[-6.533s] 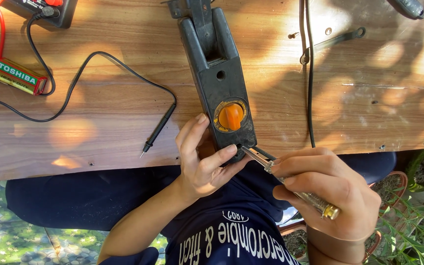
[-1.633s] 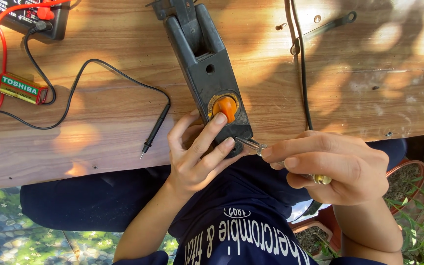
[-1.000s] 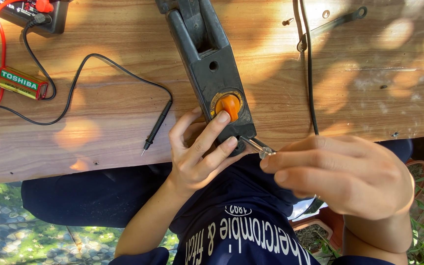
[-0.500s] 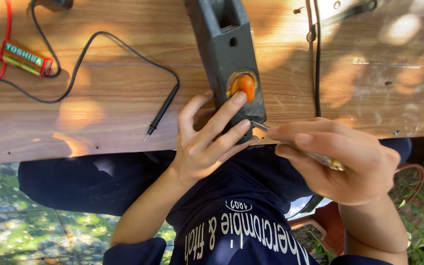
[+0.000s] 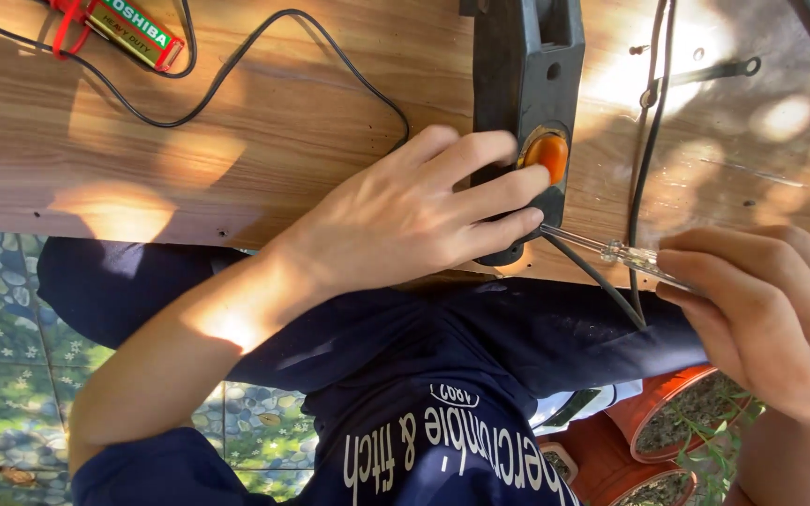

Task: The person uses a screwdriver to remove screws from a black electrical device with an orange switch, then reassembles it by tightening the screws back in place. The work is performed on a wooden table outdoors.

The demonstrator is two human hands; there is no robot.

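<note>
One labelled item in your view: a battery (image 5: pixel 135 31) lying flat on the wooden table (image 5: pixel 264 141), near its far left corner. Cylindrical, green wrapper label with a red band at its right end, white and pale lettering along the length. It's tilted, right end lower. A red wire (image 5: pixel 72 23) loops at its left end, and a black lead (image 5: pixel 264 56) runs past on its right. No packages, signs or screens.

1. A green battery (image 5: pixel 133 33) lies on the wooden counter (image 5: pixel 236 141), at its far left.
2. A black wire (image 5: pixel 274 56) curves across the counter beside the battery.
3. Terracotta pots (image 5: pixel 677 422) stand below the counter's near edge.
</note>
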